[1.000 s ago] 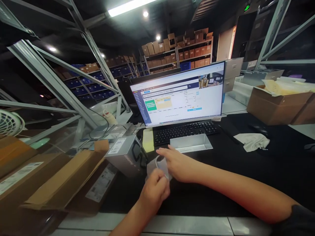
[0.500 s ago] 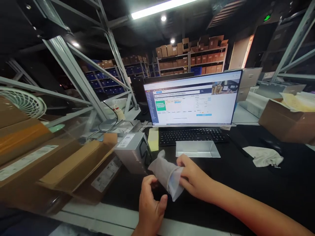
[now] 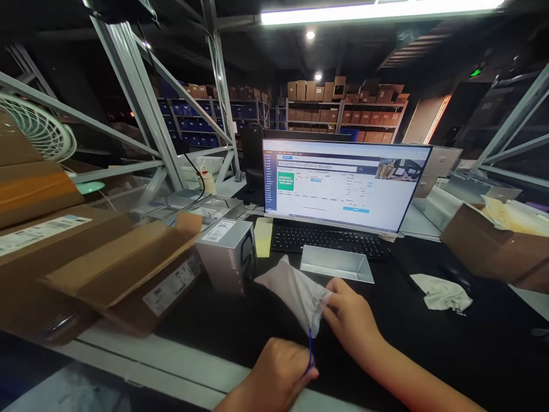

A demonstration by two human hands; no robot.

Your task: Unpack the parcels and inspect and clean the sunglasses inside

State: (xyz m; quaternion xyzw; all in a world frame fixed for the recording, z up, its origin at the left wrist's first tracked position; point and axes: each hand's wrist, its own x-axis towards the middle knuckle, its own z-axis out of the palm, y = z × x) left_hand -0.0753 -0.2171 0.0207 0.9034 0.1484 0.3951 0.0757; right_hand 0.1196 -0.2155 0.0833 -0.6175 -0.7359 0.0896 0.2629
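Observation:
A pale grey drawstring pouch (image 3: 294, 289) hangs tilted above the black desk mat, its closed end toward the upper left. My right hand (image 3: 354, 315) is closed on the gathered mouth of the pouch at its right side. From that mouth a blue drawstring (image 3: 310, 346) runs down, taut, to my left hand (image 3: 281, 369), which is closed on it. What the pouch contains is hidden. Just left of the pouch an upright silver product box (image 3: 223, 260) stands on the mat. Behind my right hand lies a shallow open silver box part (image 3: 337, 266).
A monitor (image 3: 338, 189) and black keyboard (image 3: 326, 239) stand behind. Cardboard boxes (image 3: 124, 274) crowd the left side. At right are a crumpled pale cloth (image 3: 444, 293), a dark mouse (image 3: 458, 277) and a carton (image 3: 480, 246) holding yellowish packets. Yellow paper (image 3: 263, 237) lies beside the keyboard.
My left hand has moved right and down and closed on the blue drawstring, which now shows stretched out. The pouch mouth has gathered. The camera view has shifted slightly.

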